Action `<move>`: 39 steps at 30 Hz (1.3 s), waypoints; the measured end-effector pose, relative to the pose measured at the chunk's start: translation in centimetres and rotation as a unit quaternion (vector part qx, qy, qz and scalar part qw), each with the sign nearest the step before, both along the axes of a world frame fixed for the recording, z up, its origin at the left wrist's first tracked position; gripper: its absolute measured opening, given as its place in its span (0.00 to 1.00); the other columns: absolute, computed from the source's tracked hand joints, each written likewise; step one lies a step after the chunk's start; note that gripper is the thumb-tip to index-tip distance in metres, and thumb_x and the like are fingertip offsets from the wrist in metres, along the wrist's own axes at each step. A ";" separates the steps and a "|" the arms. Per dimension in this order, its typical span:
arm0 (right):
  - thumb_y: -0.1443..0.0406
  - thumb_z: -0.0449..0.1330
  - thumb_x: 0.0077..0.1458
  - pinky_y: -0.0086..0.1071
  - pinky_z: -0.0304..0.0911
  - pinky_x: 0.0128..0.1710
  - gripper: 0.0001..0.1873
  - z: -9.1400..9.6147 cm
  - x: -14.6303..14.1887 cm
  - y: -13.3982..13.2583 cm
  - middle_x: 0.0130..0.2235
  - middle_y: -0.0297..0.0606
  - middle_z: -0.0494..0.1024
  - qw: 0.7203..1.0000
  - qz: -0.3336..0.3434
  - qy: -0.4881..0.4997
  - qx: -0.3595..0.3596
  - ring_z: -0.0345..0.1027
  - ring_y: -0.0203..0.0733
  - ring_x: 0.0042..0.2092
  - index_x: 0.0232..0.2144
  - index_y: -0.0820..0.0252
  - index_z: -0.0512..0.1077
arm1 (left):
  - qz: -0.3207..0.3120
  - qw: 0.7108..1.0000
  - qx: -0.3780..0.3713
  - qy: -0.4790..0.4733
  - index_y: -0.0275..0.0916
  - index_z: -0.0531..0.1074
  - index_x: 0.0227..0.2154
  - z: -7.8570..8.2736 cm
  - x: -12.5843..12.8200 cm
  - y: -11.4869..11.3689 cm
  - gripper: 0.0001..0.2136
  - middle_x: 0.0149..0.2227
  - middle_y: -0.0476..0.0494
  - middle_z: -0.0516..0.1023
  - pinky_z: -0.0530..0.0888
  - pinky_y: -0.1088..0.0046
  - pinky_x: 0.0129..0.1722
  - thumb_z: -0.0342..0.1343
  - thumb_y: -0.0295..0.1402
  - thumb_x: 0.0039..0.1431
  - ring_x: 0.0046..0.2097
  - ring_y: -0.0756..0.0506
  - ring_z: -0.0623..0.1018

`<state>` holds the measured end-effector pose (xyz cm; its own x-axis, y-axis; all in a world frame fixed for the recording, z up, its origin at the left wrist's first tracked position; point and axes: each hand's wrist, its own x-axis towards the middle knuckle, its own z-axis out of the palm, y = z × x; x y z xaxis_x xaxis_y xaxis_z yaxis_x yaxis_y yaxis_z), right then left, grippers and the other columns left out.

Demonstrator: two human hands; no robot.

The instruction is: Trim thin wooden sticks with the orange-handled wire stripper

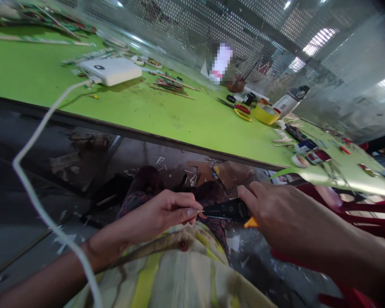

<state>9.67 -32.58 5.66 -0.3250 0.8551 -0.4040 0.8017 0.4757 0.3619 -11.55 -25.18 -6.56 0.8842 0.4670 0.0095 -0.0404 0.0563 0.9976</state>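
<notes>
Head view: the right hand (268,209) is grasping black pliers (226,209) with an orange handle, held in front of the worktop's (154,115) near edge, above the person's lap. The left hand (175,209) is pinching a tiny piece (200,211), too small to identify, at the pliers' tip. Scissors (242,112) and a yellow tape roll (265,114) are lying between the near and far edges; a white box (115,70) is resting farther left, its cable (16,163) hanging past the near edge.
</notes>
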 end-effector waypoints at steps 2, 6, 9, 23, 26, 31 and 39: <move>0.77 0.51 0.45 0.35 0.62 0.27 0.14 -0.1 0.0 0.0 0.30 0.39 0.70 1.000 -0.003 0.002 0.009 0.66 0.44 0.28 0.35 0.59 0.66 | 0.002 1.000 -0.002 -0.003 0.34 0.75 0.29 0.0 -0.1 0.0 0.12 0.29 0.50 0.66 0.61 0.78 0.30 0.49 0.34 0.64 0.30 0.53 0.64; 0.75 0.53 0.42 0.36 0.61 0.25 0.13 0.0 0.0 -0.1 0.28 0.38 0.70 0.999 0.008 0.021 0.022 0.66 0.45 0.27 0.33 0.58 0.66 | -0.001 1.000 0.000 -0.008 0.34 0.74 0.30 0.1 -0.2 0.0 0.12 0.29 0.50 0.66 0.61 0.79 0.30 0.49 0.32 0.65 0.31 0.53 0.65; 0.75 0.55 0.40 0.36 0.62 0.24 0.13 0.2 -0.1 -0.2 0.28 0.38 0.70 0.999 0.018 0.022 0.032 0.66 0.46 0.27 0.32 0.58 0.67 | 0.000 1.000 0.006 -0.012 0.34 0.74 0.31 -0.1 -0.4 -0.1 0.12 0.30 0.50 0.66 0.61 0.79 0.30 0.49 0.32 0.65 0.31 0.53 0.65; 0.75 0.53 0.40 0.37 0.61 0.23 0.15 0.1 -0.2 -0.1 0.28 0.39 0.70 1.000 0.000 0.021 0.020 0.67 0.48 0.26 0.33 0.58 0.67 | 0.020 0.999 0.034 -0.010 0.34 0.75 0.29 0.1 -0.5 -0.1 0.11 0.29 0.50 0.67 0.62 0.80 0.31 0.50 0.30 0.63 0.31 0.53 0.66; 0.75 0.52 0.40 0.37 0.61 0.24 0.15 0.0 -0.1 -0.2 0.29 0.39 0.70 0.999 -0.002 0.031 0.023 0.66 0.47 0.27 0.33 0.57 0.66 | 0.018 0.999 0.033 -0.010 0.34 0.75 0.30 0.0 -0.4 -0.1 0.11 0.30 0.49 0.68 0.62 0.79 0.31 0.50 0.31 0.63 0.31 0.53 0.67; 0.76 0.51 0.39 0.36 0.60 0.24 0.16 -0.2 0.0 -0.2 0.28 0.39 0.69 0.999 -0.002 0.034 0.030 0.65 0.47 0.26 0.32 0.57 0.66 | 0.026 0.999 0.027 -0.021 0.34 0.75 0.29 -0.3 -0.4 -0.2 0.11 0.29 0.50 0.68 0.62 0.79 0.31 0.50 0.30 0.63 0.31 0.53 0.66; 0.76 0.49 0.35 0.37 0.60 0.25 0.19 -0.3 0.0 -0.2 0.29 0.39 0.70 0.999 -0.007 0.036 0.024 0.65 0.47 0.27 0.32 0.57 0.66 | 0.025 0.999 0.033 -0.010 0.34 0.76 0.29 0.2 -0.3 -0.2 0.11 0.29 0.49 0.68 0.63 0.80 0.30 0.50 0.28 0.63 0.31 0.53 0.66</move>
<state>9.69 -32.80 5.39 -0.3398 0.8777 -0.3378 0.8328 0.4477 0.3255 -11.89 -25.34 -6.37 0.8587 0.5089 0.0602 -0.0623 -0.0129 0.9980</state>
